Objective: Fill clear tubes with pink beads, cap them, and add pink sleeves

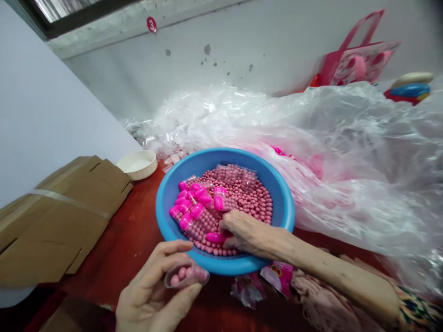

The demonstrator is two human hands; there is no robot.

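Note:
My left hand (pixel 157 288) pinches a small clear plastic bottle (pixel 187 273) partly filled with pink beads, in front of the basin and tilted on its side. Inside the blue basin (pixel 289 203), my right hand (pixel 242 230) reaches down over loose pink beads (pixel 258 198). Its curled fingers and thumb close on a bright pink cap (pixel 215 238); the fingertips are partly hidden. Several bead-filled bottles with pink caps (pixel 197 212) lie to the left of that hand. At the basin's far side are clear bottles of beads (pixel 233 174).
Flattened cardboard (pixel 62 221) leans at left beside a round white dish (pixel 138 165). Clear plastic bags (pixel 346 161) heap along the back and right. A pink bag (pixel 360 60) stands behind them. Pink packets (pixel 278 276) and cloth (pixel 321 295) lie under my right forearm.

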